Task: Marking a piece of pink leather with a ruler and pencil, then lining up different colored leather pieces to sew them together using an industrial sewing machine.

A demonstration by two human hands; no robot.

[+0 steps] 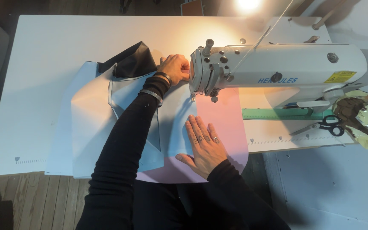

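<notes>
Pressing pale fabric (107, 119) flat, right hand (207, 145) fingers splayed, left hand (174, 68) fingers curled behind sewing machine (277, 70); white worktop (39, 64), plank floor (30, 200).

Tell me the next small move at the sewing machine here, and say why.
Probably ease the pale blue sheet back under the needle. The right hand lies flat on it just in front of the needle, the left hand is at the left end of the machine head, and the sheet's edge sits at the needle.
</notes>
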